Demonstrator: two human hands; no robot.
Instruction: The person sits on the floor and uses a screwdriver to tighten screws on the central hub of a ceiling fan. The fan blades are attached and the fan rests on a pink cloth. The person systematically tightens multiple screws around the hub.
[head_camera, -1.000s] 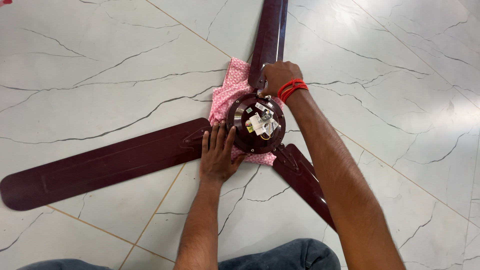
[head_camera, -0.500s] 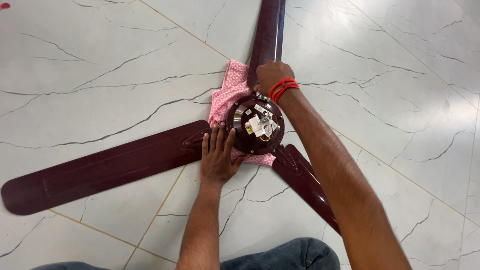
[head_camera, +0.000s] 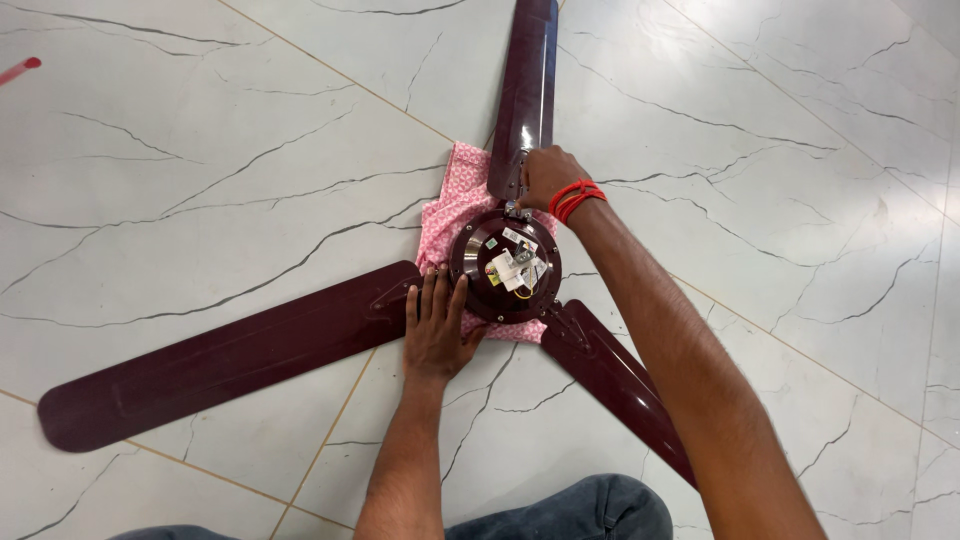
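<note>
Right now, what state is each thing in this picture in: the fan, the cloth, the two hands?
Ceiling fan: lying on the tiled floor, motor hub facing up, three maroon blades attached.
Pink cloth: spread flat under the hub, partly covered.
Left hand: open, pressed flat where the left blade meets the hub.
Right hand: closed at the base of the top blade; what it grips is hidden.
Red thread band: wrapped around the right wrist.

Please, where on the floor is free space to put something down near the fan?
The white marble-look tile floor is bare between the left maroon fan blade and the top blade, also right of it. Crowded at the round motor hub, with pink cloth and both hands.
</note>
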